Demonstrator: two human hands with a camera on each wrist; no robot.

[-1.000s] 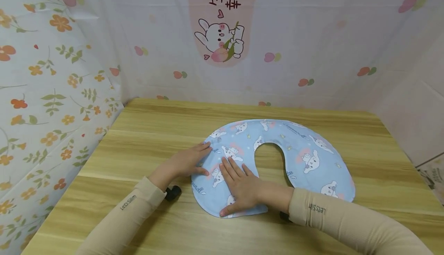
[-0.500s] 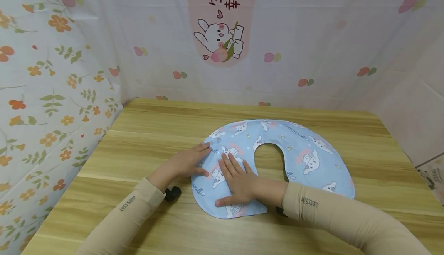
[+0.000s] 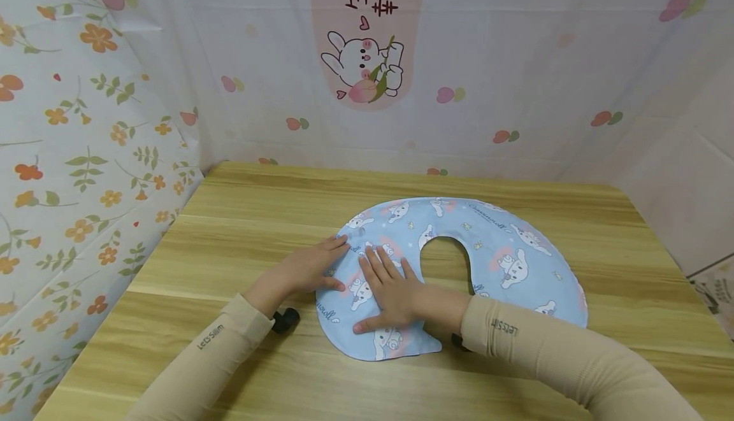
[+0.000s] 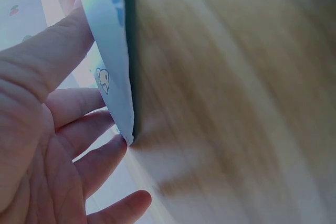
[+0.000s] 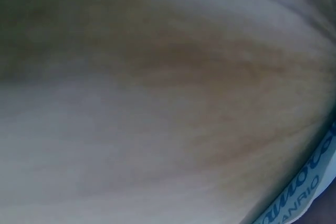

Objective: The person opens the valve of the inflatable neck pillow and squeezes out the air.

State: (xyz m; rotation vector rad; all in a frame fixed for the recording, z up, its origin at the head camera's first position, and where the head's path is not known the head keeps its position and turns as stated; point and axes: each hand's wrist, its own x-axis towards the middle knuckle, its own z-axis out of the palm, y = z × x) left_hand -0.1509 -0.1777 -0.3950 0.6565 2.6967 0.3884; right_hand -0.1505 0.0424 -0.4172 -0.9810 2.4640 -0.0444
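Observation:
A flat, horseshoe-shaped blue cloth (image 3: 510,255) printed with white cartoon dogs lies on the wooden table (image 3: 258,217). My left hand (image 3: 312,267) rests with straight fingers on the cloth's left edge. My right hand (image 3: 390,290) lies flat, fingers spread, on the cloth's left arm beside it. In the left wrist view my left hand (image 4: 63,145) shows its open palm, the fingertips touching the cloth's edge (image 4: 113,51). The right wrist view is a blur of table with a strip of the cloth's printed edge (image 5: 302,198) at the lower right.
Patterned sheets wall in the table: a floral one (image 3: 74,153) at the left, one with a rabbit picture (image 3: 364,64) at the back. A small black object (image 3: 285,319) sits under my left wrist. Bare wood lies all around the cloth.
My right hand has slid up and to the left along the cloth's left arm, uncovering its rounded lower end. My left hand has stayed put.

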